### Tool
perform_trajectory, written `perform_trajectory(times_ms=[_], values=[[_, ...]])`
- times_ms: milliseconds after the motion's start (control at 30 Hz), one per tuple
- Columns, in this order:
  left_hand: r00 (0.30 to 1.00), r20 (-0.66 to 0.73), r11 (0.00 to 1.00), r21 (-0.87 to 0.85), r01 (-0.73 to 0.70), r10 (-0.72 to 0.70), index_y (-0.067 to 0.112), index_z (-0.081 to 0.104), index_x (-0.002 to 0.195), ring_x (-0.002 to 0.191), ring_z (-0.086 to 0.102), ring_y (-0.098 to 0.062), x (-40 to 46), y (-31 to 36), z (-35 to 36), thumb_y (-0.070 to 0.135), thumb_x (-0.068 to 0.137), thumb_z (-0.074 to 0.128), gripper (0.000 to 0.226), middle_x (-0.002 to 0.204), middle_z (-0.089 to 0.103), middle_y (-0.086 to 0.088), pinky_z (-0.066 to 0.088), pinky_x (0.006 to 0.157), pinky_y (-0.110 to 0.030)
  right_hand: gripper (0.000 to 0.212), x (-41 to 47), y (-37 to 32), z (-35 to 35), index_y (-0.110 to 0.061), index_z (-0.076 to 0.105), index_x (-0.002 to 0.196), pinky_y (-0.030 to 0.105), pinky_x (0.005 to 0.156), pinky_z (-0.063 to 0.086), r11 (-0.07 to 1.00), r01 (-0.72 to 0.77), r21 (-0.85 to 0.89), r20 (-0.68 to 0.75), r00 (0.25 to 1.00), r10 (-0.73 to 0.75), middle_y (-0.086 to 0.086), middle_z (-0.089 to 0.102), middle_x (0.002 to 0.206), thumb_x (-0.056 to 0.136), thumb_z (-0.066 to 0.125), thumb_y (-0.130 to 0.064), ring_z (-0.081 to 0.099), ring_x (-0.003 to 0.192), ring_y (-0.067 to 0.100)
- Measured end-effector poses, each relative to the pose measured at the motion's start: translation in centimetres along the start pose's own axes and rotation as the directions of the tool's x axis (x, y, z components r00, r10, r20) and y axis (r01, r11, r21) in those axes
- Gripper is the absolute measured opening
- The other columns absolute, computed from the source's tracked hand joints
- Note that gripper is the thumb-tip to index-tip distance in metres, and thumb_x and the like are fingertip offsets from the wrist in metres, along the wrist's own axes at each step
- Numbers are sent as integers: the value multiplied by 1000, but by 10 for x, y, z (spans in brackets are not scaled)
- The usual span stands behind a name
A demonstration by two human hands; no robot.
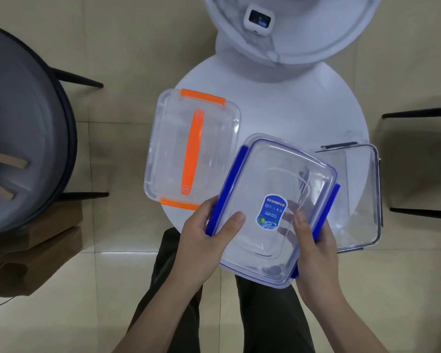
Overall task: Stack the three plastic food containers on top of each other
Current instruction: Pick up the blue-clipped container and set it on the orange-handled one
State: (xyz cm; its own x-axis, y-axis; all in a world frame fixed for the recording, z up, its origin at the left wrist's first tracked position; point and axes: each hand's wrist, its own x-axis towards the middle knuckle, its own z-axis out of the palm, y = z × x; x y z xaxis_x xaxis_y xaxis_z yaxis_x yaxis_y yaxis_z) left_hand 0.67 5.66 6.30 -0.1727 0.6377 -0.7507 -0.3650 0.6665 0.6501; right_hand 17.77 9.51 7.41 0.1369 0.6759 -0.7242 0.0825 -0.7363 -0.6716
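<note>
A clear container with blue clips and a blue label is held above the near edge of the small round white table. My left hand grips its left side, thumb on the lid. My right hand grips its right side, thumb on the lid as well. A clear container with orange clips and an orange handle lies on the table's left part. A clear container with dark clips sits at the table's right edge, partly hidden behind the held one.
A white fan stands beyond the table. A grey round chair is on the left, a dark chair on the right. Brown cardboard lies on the tiled floor at left. My legs are below the table.
</note>
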Motion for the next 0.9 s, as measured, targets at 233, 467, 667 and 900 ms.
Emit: perform_trajectory(times_ms=[233, 467, 667, 900], values=[[983, -158, 994, 65, -88, 97, 19, 64, 117, 97, 73, -6, 3, 31, -44, 43, 73, 69, 50, 107, 75, 5, 60, 65, -17, 41, -1, -30, 62, -23, 62, 116, 27, 69, 62, 996, 73, -55, 65, 995, -70, -5, 77, 101, 79, 62, -41, 74, 95, 13], [959, -257, 985, 150, -86, 123, 21, 65, 111, 92, 77, -16, 22, 52, -77, 57, 70, 68, 55, 102, 78, 3, 65, 72, -32, 40, 10, -39, 109, -23, 62, 114, 26, 70, 61, 988, 125, -87, 72, 990, -119, 2, 73, 106, 83, 67, -48, 73, 95, 15], [950, -277, 971, 223, -83, 144, 21, 62, 106, 84, 75, -6, 44, 59, -93, 54, 75, 63, 45, 96, 76, 5, 63, 63, -21, 32, 26, -47, 136, -25, 61, 110, 11, 60, 52, 979, 153, -134, 84, 986, -143, -5, 71, 101, 83, 61, -42, 69, 85, -5], [958, -257, 966, 252, -62, 128, 22, 62, 106, 86, 75, -5, 61, 54, -103, 49, 80, 64, 37, 98, 76, 5, 62, 62, -19, 46, 42, -38, 150, -22, 58, 114, 16, 60, 57, 971, 148, -186, 80, 988, -135, 0, 70, 106, 78, 59, -50, 71, 90, 6]])
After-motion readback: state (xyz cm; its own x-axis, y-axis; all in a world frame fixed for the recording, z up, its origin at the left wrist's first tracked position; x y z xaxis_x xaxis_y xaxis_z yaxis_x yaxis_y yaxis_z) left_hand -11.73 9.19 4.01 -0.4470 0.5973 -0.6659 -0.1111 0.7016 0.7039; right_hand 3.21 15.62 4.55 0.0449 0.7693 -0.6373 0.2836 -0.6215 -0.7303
